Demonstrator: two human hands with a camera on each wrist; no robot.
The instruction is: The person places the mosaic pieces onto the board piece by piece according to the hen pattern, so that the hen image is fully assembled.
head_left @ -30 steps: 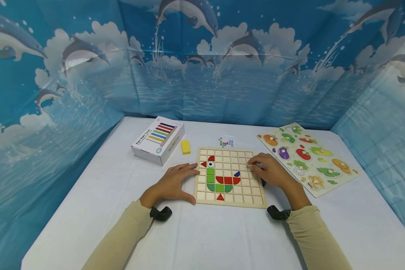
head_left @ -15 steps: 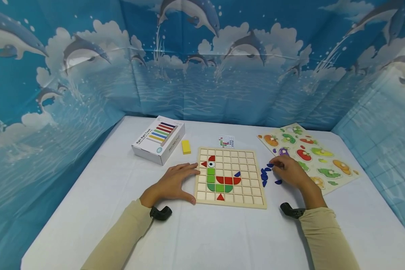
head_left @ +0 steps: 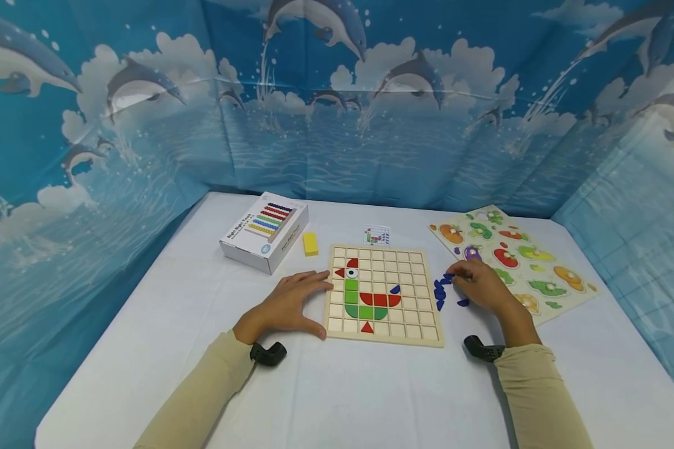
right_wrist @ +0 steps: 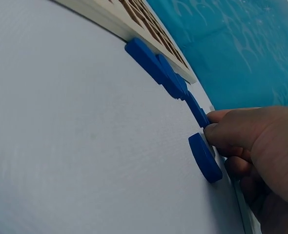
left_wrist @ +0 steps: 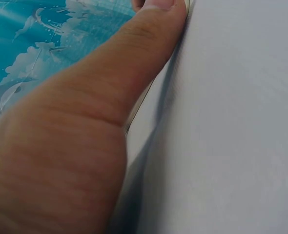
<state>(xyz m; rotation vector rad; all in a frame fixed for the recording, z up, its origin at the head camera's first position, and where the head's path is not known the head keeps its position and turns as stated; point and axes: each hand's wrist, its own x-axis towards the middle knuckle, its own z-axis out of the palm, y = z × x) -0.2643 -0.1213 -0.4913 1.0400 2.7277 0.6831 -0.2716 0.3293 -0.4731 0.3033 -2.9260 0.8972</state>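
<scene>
A blue curtain with printed dolphins [head_left: 326, 156] hangs from nine o'clock through twelve to three, around a white-covered table [head_left: 382, 399] reaching six o'clock.

Left hand [head_left: 285, 305] splayed wide, right hand [head_left: 483, 288] curled in a pinch.

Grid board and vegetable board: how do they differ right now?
The grid board has square cells; the vegetable board shows vegetables. In the head view, the grid board sits nearly straight; the vegetable board lies turned at an angle, partly hidden by the right hand. Both lie on the white table.
</scene>
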